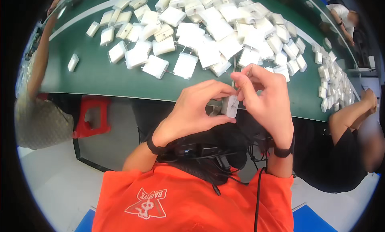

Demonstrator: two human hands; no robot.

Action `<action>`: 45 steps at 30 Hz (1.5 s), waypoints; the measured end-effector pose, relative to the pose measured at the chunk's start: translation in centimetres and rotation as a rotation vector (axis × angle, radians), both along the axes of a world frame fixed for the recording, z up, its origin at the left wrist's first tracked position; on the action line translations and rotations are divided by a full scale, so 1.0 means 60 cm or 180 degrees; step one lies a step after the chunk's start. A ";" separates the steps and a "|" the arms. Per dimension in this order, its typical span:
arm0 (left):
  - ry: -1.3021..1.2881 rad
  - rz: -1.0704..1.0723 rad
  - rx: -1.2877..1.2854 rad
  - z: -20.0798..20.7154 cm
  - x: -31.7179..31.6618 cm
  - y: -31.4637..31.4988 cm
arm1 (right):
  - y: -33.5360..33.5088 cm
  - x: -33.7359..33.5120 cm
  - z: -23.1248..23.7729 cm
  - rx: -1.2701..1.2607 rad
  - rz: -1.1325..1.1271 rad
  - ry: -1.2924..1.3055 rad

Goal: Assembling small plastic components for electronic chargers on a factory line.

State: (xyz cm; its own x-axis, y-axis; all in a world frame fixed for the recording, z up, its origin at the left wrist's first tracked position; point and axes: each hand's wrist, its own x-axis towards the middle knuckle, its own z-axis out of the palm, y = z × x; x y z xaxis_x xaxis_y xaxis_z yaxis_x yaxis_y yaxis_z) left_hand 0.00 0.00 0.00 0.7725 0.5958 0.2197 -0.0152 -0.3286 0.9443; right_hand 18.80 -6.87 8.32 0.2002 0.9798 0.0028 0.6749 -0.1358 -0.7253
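Note:
My left hand [192, 105] is closed round a small white block [229, 106] with rounded corners, held between thumb and fingers just off the table's near edge. One end face of the block, with a thin dark mark on it, is turned toward me. Right beside it, my right hand [266, 97] is closed in a pinch, its fingertips close to the block's upper edge. What the pinch holds is hidden. A thin, straight metal-like strip [234, 69] stands between the hands. Beyond lies a heap of similar white blocks [185, 65], several with thin prongs sticking out.
The green table [92, 81] has a lone white block [73, 62] at left. Another pile of blocks [329, 81] lies at right. Co-workers sit on both sides, with a bare arm [42, 55] at left. A red stool [93, 117] stands below. Black cables [208, 151] hang before my chest.

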 end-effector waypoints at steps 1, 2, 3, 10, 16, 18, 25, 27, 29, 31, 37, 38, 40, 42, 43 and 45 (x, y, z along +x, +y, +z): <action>0.0032 0.0007 -0.0015 -0.005 -0.002 0.004 | 0.005 0.000 -0.006 -0.0024 -0.0146 0.0532; 0.0065 0.0015 -0.0032 -0.009 -0.004 0.010 | 0.010 0.000 -0.013 -0.0051 -0.0288 0.1065; 0.0052 0.0063 -0.0060 -0.005 -0.001 0.005 | 0.003 0.006 -0.013 -0.0085 -0.0245 0.1051; -0.0016 -0.0058 -0.0065 0.009 0.005 -0.001 | -0.072 0.021 0.006 0.0828 0.0974 -0.0005; 0.0004 0.0010 0.0011 0.007 0.006 -0.002 | -0.044 0.012 0.006 0.0756 0.1173 -0.0637; -0.0008 0.0049 0.0062 0.006 0.005 -0.002 | -0.036 0.016 0.002 0.0683 0.1293 -0.0632; 0.0110 0.0133 0.0098 0.007 -0.001 -0.006 | -0.022 0.020 -0.004 -0.0010 0.0698 0.0663; 0.0112 0.0138 0.0140 0.007 -0.002 -0.004 | -0.025 0.019 -0.008 -0.0115 0.0710 0.0547; 0.0123 0.0111 0.0204 0.007 -0.002 -0.004 | -0.029 0.014 -0.025 0.0256 0.0542 0.0522; 0.0114 0.0099 0.0201 0.007 -0.001 -0.003 | -0.037 0.014 -0.038 0.0340 0.0489 0.0486; 0.0028 0.0173 0.0251 0.001 -0.001 -0.006 | -0.040 0.007 -0.024 0.0232 0.0472 0.0279; -0.0034 0.0186 0.0159 0.001 0.000 -0.006 | -0.040 0.007 -0.020 0.0219 0.0274 0.0580; -0.0132 0.0068 0.0096 -0.002 0.002 -0.005 | -0.048 0.015 -0.019 0.0230 -0.0009 0.0674; -0.0075 -0.0141 0.0175 0.003 -0.001 0.000 | -0.048 0.027 -0.031 0.0585 0.0047 0.0574; -0.0073 -0.0143 0.0174 0.002 -0.002 0.002 | -0.048 0.031 -0.034 0.0936 0.0103 0.0475; -0.0054 -0.0157 0.0386 0.000 -0.003 0.002 | -0.057 0.032 -0.025 0.0672 -0.0060 0.0576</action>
State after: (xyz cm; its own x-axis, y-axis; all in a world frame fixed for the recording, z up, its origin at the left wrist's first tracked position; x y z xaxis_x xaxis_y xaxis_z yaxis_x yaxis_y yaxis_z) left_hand -0.16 0.10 0.01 0.7958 0.5254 0.3011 -0.0497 -0.4389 0.8971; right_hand 20.75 -10.28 6.79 0.2341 0.9574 0.1690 0.5306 0.0198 -0.8474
